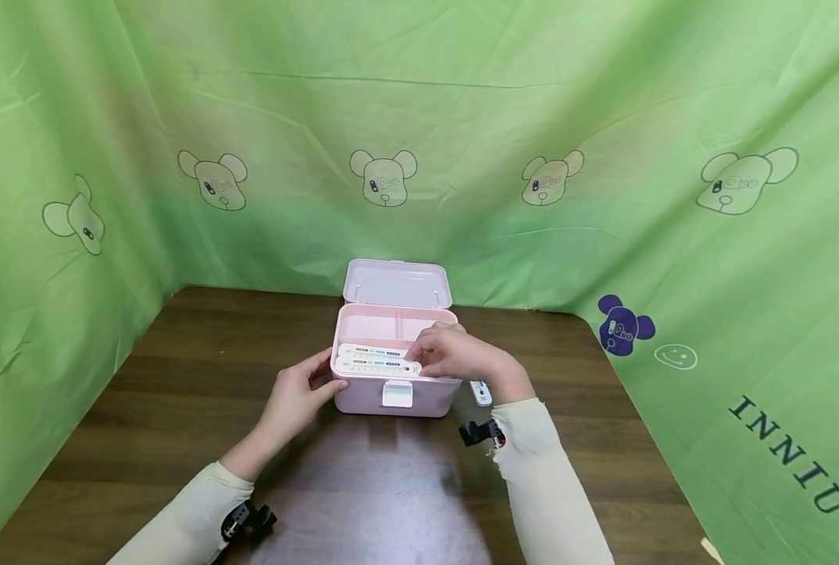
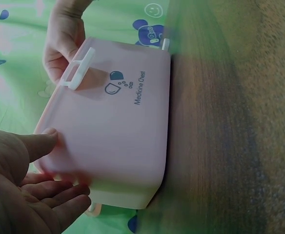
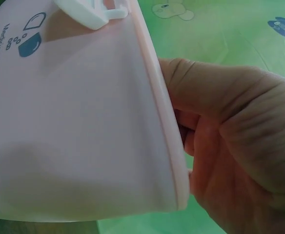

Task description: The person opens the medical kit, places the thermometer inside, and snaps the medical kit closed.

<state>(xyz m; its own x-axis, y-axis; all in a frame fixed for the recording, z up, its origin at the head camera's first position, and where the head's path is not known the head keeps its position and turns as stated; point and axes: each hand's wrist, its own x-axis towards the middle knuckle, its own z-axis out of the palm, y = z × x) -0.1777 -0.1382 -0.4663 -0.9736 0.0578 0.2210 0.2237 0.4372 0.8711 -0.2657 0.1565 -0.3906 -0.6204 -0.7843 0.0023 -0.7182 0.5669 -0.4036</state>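
A pink medicine chest [image 1: 362,400] stands on the table with its lid [image 1: 398,284] raised. Two white strips with coloured scale marks, which look like thermometers, lie side by side in its front part: a rear strip [image 1: 370,352] and a front strip [image 1: 377,366]. My left hand [image 1: 295,396] holds the chest's left front corner, thumb on the front and fingers along the side. Inside the right half, my right hand [image 1: 454,353] has bent fingers at the front strip's right end and seems to pinch it. In the right wrist view the chest wall hides those fingertips.
Behind the strips, a divider [image 1: 399,323] splits the pink rear compartment. Another white strip [image 1: 481,394] lies on the table right of the chest. A white latch [image 1: 397,395] juts from the front. Green cloth [image 1: 461,235] hangs around the brown table [image 1: 214,345].
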